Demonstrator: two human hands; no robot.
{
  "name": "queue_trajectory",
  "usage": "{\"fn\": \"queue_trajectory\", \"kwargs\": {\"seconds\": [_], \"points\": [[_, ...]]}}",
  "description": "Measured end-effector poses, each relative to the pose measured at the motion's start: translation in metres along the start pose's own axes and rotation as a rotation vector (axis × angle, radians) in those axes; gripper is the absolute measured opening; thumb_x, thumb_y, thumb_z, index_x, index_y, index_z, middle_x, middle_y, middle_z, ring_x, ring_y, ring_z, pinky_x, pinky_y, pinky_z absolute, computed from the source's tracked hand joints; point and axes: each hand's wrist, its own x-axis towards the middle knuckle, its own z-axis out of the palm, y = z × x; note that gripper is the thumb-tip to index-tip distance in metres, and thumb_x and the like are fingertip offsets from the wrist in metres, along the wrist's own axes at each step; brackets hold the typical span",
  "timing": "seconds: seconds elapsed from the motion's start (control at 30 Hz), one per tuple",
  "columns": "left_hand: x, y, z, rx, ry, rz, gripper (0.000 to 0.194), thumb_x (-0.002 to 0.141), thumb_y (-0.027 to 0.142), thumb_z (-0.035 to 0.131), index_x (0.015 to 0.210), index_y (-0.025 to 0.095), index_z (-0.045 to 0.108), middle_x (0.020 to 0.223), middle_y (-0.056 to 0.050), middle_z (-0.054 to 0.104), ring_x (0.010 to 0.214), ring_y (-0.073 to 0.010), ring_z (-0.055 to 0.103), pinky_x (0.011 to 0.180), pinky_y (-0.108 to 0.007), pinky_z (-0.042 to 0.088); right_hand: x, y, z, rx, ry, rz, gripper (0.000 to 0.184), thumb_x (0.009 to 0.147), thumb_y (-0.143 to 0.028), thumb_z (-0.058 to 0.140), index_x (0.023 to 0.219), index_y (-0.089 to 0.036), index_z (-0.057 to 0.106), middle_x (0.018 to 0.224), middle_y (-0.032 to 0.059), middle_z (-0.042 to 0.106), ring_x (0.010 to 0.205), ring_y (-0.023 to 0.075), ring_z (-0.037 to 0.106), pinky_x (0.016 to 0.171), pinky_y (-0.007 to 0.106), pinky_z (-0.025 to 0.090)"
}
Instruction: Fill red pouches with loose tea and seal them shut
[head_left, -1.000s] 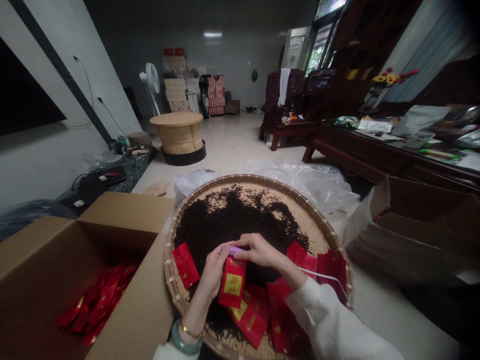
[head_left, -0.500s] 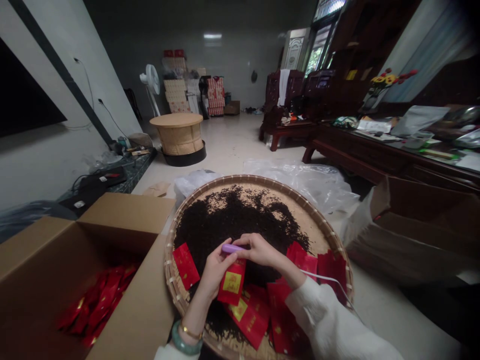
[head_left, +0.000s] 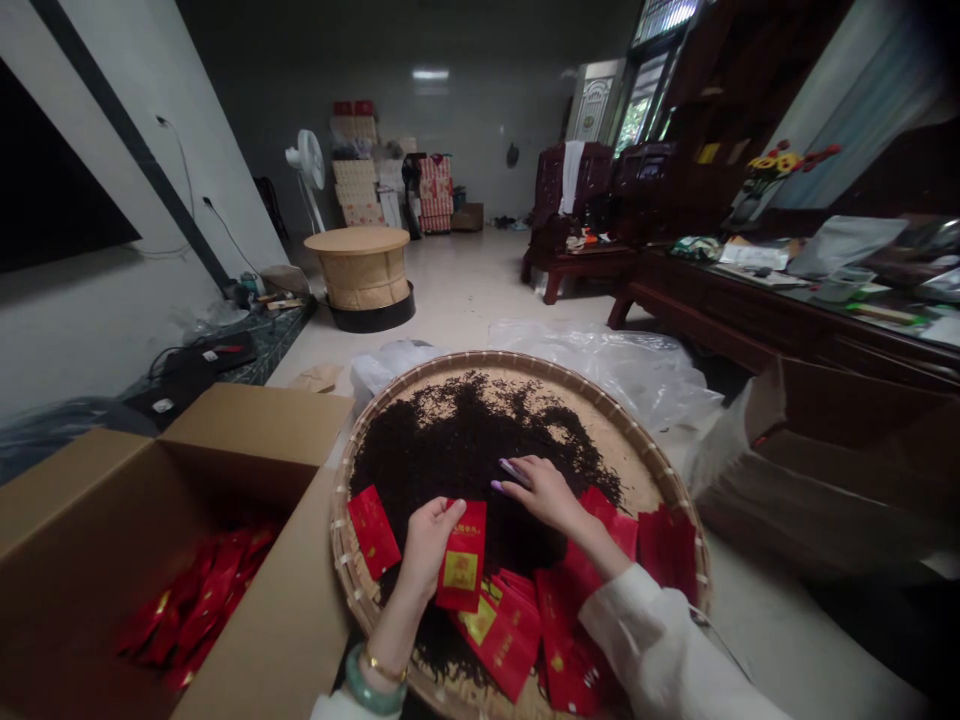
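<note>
My left hand (head_left: pixel 429 540) pinches a red packet (head_left: pixel 460 565) with a yellow square label by its upper left edge, holding it upright above the basket. To its right, my right hand (head_left: pixel 546 495) hovers over dark loose tea leaves (head_left: pixel 450 440), fingers curled around a slim purple handheld bag sealer (head_left: pixel 514 470), mostly hidden by the fingers. Below the hands, several red packets (head_left: pixel 506 640) lie overlapping on a round woven bamboo tray (head_left: pixel 615 400). Another red packet (head_left: pixel 373 530) rests at the tray's left side, and more red packets (head_left: pixel 666 550) sit at the right rim.
An open cardboard box (head_left: pixel 255 425) on the left contains several red packets (head_left: pixel 202 590). Clear plastic sheeting (head_left: pixel 600 360) lies behind the tray. Another cardboard box (head_left: pixel 847 420) stands at right beside a dark wooden table (head_left: pixel 750 320). A white cable (head_left: pixel 720 640) passes near my right sleeve.
My right hand has moved right with the purple sealer, away from the packet's top edge. My left hand still holds the packet, now facing me more squarely.
</note>
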Motion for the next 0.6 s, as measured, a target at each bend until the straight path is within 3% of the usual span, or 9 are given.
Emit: {"fn": "queue_trajectory", "kwargs": {"seconds": [0.1,0.23,0.43,0.6], "points": [[-0.001,-0.001,0.003,0.026,-0.012,0.012,0.039,0.055,0.047,0.081,0.062,0.015,0.059,0.05,0.004,0.061,0.044,-0.0101,0.053,0.047,-0.02,0.039,-0.008,-0.022,0.008,0.183,-0.033,-0.147,0.029,0.086,-0.044,0.057,0.085,-0.017,0.068,0.085,0.0075,0.066,0.081,0.0196,0.059,0.073,0.029,0.043],[-0.005,0.002,0.003,0.069,0.005,0.047,0.042,0.057,0.05,0.079,0.06,0.015,0.057,0.049,0.005,0.055,0.042,-0.0078,0.047,0.044,-0.019,0.033,-0.014,-0.043,0.018,0.352,-0.087,-0.199,0.041,0.084,-0.052,0.057,0.063,-0.016,0.062,0.063,0.0017,0.06,0.061,0.0141,0.053,0.057,0.025,0.038],[-0.008,0.003,-0.002,0.102,0.022,0.073,0.043,0.063,0.055,0.073,0.064,0.014,0.062,0.052,0.002,0.059,0.046,-0.0105,0.05,0.047,-0.021,0.036,-0.016,-0.046,0.01,0.462,-0.185,-0.229,0.032,0.087,-0.038,0.053,0.066,-0.016,0.065,0.067,0.0023,0.063,0.064,0.0144,0.056,0.059,0.025,0.04],[-0.011,0.008,-0.003,0.094,0.011,0.068,0.045,0.065,0.056,0.071,0.072,0.012,0.067,0.059,-0.002,0.065,0.054,-0.0159,0.06,0.053,-0.024,0.043,-0.019,-0.041,0.007,0.563,-0.269,-0.162,0.024,0.084,-0.028,0.051,0.07,-0.016,0.065,0.062,0.0007,0.061,0.06,0.0142,0.054,0.058,0.025,0.041]]}}
